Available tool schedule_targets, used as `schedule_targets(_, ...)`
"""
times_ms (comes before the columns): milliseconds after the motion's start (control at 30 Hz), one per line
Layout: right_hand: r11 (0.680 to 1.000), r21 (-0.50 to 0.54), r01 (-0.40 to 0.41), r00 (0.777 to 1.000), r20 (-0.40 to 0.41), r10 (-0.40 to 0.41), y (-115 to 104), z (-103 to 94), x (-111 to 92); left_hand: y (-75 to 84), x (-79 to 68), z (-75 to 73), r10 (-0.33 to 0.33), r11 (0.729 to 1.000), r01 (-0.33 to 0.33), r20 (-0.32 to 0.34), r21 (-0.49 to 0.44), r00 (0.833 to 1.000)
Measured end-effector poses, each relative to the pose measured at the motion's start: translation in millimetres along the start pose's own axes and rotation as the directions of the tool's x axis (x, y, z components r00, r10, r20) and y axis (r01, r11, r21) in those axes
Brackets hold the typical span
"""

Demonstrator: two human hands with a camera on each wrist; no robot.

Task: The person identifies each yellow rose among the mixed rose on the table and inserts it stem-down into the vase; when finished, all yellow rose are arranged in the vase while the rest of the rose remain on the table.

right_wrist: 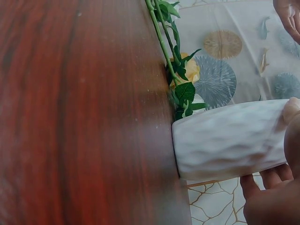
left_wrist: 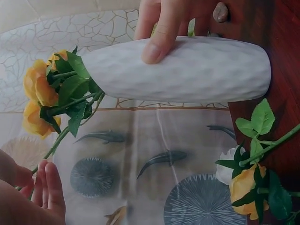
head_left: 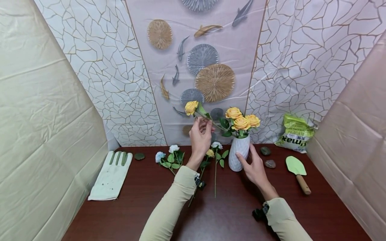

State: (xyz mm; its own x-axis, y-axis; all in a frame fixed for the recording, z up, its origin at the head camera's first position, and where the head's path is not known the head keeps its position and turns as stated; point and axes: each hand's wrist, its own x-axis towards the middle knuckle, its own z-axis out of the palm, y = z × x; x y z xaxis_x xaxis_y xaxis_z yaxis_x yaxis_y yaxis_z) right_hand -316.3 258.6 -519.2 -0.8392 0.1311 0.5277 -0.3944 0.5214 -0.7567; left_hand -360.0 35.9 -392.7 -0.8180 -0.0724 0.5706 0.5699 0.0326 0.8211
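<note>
A white dimpled vase (head_left: pixel 238 154) stands on the table, slightly tilted in the head view, with several yellow roses (head_left: pixel 242 123) in its mouth. My right hand (head_left: pixel 254 167) grips the vase from its right side, thumb across the front. Up and left of the vase, my left hand (head_left: pixel 201 137) pinches the green stem of another yellow rose (head_left: pixel 191 108). That bloom points up and left, and its stem slants down to the vase's mouth. In the left wrist view the stem (left_wrist: pixel 55 143) runs from the fingers to the vase's rim.
Blue and white roses (head_left: pixel 174 149), another white rose (head_left: pixel 216 145) and a yellow rose (head_left: pixel 210 153) lie left of the vase. A glove (head_left: pixel 110 177) and dark stone (head_left: pixel 139 156) are farther left. Right are stones (head_left: pixel 270 163), a green trowel (head_left: pixel 296 167) and a green bag (head_left: pixel 295 134).
</note>
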Motion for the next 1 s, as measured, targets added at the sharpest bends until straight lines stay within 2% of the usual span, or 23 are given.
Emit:
schedule_targets(200, 1.000, -0.003, 0.018, 1.000, 0.003, -0.018, 1, -0.4, -1, 4.0, 2.1, 3.5, -0.013, 0.997, 0.013, 0.001, 0.080, 1.000)
schedule_targets(400, 1.000, 0.015, 0.022, 1.000, 0.003, -0.022, 1, -0.9, 1, 9.0, 3.3, 21.1, 0.043, 0.990, -0.047, 0.033, 0.136, 0.999)
schedule_targets(500, 0.999, 0.028, 0.025, 1.000, -0.002, -0.024, 0, -0.2, 0, 4.0, 0.4, 31.6, 0.050, 0.983, -0.061, 0.070, 0.171, 0.996)
schedule_targets(600, 0.999, 0.036, 0.024, 1.000, -0.006, -0.024, -3, 0.2, 0, -3.7, -4.3, 39.7, 0.020, 0.979, -0.037, 0.087, 0.202, 0.996)
schedule_targets(800, 0.998, 0.037, 0.040, 0.999, 0.004, -0.041, -30, -4.3, -2, -13.4, -7.1, 44.4, -0.012, 0.978, -0.009, 0.101, 0.210, 0.995)
schedule_targets(1000, 1.000, 0.007, 0.007, 1.000, 0.016, -0.007, -6, -2.6, 0, -17.2, -8.0, 49.0, -0.037, 0.971, 0.000, 0.148, 0.238, 0.988)
